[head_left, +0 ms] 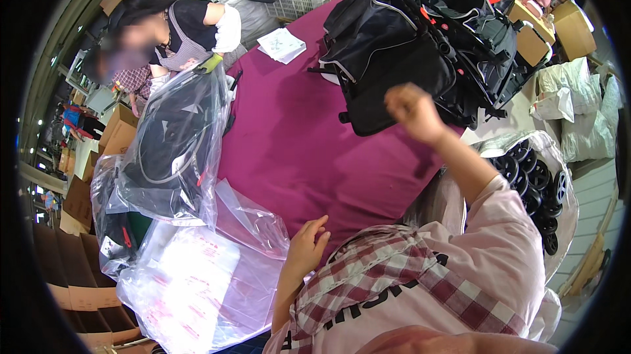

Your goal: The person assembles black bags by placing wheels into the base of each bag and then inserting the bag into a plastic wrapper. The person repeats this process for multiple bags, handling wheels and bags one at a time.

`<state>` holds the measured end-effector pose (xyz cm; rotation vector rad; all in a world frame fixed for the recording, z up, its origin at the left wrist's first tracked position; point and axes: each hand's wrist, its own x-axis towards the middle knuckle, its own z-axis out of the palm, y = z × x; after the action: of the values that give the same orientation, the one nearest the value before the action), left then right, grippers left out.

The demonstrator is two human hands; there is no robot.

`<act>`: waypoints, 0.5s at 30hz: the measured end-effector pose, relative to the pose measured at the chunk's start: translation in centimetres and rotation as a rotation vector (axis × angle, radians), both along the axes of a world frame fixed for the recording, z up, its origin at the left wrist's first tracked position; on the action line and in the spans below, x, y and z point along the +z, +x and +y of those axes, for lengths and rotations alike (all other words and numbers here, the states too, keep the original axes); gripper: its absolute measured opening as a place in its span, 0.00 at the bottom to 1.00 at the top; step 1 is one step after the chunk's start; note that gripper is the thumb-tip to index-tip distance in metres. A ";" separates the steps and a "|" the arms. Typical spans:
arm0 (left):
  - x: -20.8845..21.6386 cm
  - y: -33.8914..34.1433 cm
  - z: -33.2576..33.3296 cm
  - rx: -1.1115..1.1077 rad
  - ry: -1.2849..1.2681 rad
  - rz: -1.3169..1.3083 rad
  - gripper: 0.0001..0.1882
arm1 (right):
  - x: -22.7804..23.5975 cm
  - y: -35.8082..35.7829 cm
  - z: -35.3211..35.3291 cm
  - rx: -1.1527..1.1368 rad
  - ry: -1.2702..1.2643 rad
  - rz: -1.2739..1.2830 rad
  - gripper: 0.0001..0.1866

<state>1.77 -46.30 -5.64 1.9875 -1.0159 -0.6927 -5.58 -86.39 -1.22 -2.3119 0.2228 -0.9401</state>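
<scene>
My right hand (415, 112) is raised in front of a folded black stroller frame with fabric (401, 81) at the table's far right. Motion smears its fingers, and whether it touches the stroller cannot be told. My left hand (307, 243) is low, close to my body, with its fingers apart and nothing in it. Beside it on the left lies a stack of clear plastic bags (190, 282) with red print. Beyond them, a black stroller in a clear plastic bag (174, 150) leans at the table's left edge, with a co-worker's gloved hand (209, 64) at its top.
A purple cloth (282, 137) covers the table. White paper sheets (281, 45) lie near its far edge. More folded black strollers (486, 32) are piled at the far right. A sack of black wheels (536, 180) stands to my right. Cardboard boxes (75, 203) line the left.
</scene>
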 end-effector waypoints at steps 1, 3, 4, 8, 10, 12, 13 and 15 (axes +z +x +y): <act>-0.1 -0.2 0.1 0.014 0.014 0.024 0.20 | 2.9 0.2 -2.7 -0.072 -0.193 -0.097 0.05; 0.1 -0.6 -0.2 0.043 0.045 0.067 0.20 | 6.5 0.7 -7.9 -0.354 -0.379 -0.179 0.05; 0.3 -0.7 -0.6 0.043 0.055 0.077 0.20 | 6.8 0.4 -11.1 -0.531 -0.542 -0.176 0.10; 0.6 -0.5 -2.8 0.047 0.057 0.031 0.20 | 6.0 0.1 -21.0 -0.607 0.065 0.311 0.36; 0.8 -0.4 -3.8 0.067 0.068 0.022 0.20 | 6.8 0.9 -22.2 -0.343 0.482 0.402 0.43; 0.9 -0.2 -5.1 0.051 0.070 0.011 0.20 | 4.3 2.2 -25.3 -0.395 0.522 0.359 0.46; 0.8 0.0 -5.8 0.038 0.066 0.008 0.20 | 3.5 2.7 -26.5 -0.428 0.539 0.337 0.48; 0.8 0.2 -7.1 0.030 0.065 0.037 0.20 | 2.7 3.4 -28.2 -0.444 0.519 0.363 0.50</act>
<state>1.98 -53.35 -4.86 2.0348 -0.9504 -0.7515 -2.23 -114.55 1.44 -1.9488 1.0366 -0.5551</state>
